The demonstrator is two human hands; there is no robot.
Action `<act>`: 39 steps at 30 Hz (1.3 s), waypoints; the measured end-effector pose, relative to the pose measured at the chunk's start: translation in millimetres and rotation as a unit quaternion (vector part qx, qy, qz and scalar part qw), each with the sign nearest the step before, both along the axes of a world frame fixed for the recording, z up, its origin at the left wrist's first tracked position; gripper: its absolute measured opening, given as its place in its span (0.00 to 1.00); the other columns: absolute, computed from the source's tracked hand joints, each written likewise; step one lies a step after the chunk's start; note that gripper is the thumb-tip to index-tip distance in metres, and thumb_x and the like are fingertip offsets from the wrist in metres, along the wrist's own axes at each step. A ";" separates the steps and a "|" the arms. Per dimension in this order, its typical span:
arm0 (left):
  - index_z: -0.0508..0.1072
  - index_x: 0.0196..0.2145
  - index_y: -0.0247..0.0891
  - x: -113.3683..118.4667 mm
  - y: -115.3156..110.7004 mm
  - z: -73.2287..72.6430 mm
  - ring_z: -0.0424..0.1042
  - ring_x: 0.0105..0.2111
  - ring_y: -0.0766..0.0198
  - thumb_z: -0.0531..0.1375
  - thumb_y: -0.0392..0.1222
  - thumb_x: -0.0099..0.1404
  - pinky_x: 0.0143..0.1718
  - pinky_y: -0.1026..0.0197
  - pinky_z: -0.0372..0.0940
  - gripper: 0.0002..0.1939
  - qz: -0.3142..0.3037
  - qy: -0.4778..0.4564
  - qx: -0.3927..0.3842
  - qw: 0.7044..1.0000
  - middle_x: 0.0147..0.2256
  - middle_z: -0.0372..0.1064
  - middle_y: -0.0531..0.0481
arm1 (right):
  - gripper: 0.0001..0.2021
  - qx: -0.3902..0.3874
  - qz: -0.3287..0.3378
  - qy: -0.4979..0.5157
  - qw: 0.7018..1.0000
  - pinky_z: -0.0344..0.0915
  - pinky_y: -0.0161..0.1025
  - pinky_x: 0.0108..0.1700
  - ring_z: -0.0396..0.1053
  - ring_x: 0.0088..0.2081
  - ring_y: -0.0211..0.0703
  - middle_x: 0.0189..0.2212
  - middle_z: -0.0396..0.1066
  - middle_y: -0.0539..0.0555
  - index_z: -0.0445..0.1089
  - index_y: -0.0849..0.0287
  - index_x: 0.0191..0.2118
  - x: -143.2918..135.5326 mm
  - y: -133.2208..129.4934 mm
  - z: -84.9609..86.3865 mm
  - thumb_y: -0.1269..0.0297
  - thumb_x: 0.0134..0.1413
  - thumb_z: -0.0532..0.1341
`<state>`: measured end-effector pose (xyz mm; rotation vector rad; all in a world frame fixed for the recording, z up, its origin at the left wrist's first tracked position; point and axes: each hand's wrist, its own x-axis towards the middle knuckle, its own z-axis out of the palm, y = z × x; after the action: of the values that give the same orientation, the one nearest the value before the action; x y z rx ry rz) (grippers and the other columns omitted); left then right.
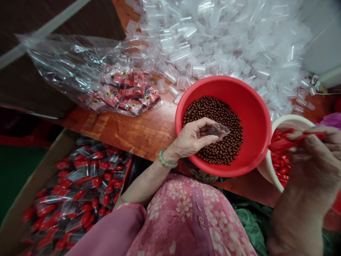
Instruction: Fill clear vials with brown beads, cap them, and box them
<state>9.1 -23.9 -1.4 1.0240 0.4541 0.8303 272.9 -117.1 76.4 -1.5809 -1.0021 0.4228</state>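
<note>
Over the red basin [257, 142], my left hand [193, 137] pinches a small clear plastic container [221, 131] between thumb and fingers. Some brown bits seem to show inside it, though they may be seen through its wall. Below lie many small round brown balls [231, 149], heaped toward the basin's left side. My right hand [317, 160], partly blurred, is raised over a cream bucket [277, 181] at the right. Its fingers close on a glossy red plastic piece [282, 143], whose exact kind I cannot make out. Red plastic parts [283, 167] fill the bucket.
A big pile of clear plastic containers [213, 42] covers the back of the wooden table [128, 133]. At the left, a clear bag holds red printed packets [128, 94]. Below the table edge, a cardboard box [29, 192] contains many red-capped clear containers [85, 192].
</note>
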 end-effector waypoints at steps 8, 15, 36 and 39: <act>0.73 0.44 0.35 -1.7 -1.8 -1.0 0.75 0.38 0.66 0.68 0.43 0.64 0.45 0.63 0.70 0.13 0.010 0.032 0.048 0.998 0.39 0.76 0.48 | 0.10 -0.091 0.157 0.266 0.947 0.63 0.30 0.22 0.65 0.19 0.31 0.27 0.75 0.46 0.70 0.54 0.35 -77.0 56.1 -11.6 0.60 0.51 0.71; 0.74 0.42 0.36 -2.1 -1.1 2.9 0.72 0.35 0.68 0.67 0.41 0.64 0.40 0.65 0.67 0.11 0.039 0.062 0.081 0.994 0.36 0.74 0.50 | 0.10 -0.062 0.109 0.064 0.990 0.69 0.34 0.27 0.73 0.24 0.38 0.27 0.75 0.47 0.67 0.53 0.38 -93.6 49.9 -30.8 0.57 0.60 0.68; 0.76 0.42 0.35 -4.0 3.6 2.2 0.72 0.38 0.66 0.66 0.42 0.65 0.44 0.64 0.66 0.10 0.024 0.072 0.120 0.990 0.39 0.76 0.49 | 0.25 0.069 0.306 -0.344 0.885 0.75 0.37 0.38 0.77 0.36 0.41 0.43 0.80 0.54 0.68 0.49 0.65 -71.4 40.5 -38.3 0.66 0.64 0.66; 0.76 0.43 0.35 -3.5 4.3 2.9 0.72 0.37 0.67 0.65 0.40 0.66 0.43 0.64 0.66 0.10 0.027 0.081 0.117 0.989 0.38 0.75 0.50 | 0.22 0.025 0.278 -0.285 0.917 0.76 0.40 0.42 0.79 0.40 0.43 0.46 0.79 0.55 0.68 0.50 0.62 -70.4 39.1 -46.0 0.64 0.65 0.66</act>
<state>5.6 -19.5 1.5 1.3078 0.5323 0.8668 202.5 -77.9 30.5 -1.3753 -1.9178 0.3131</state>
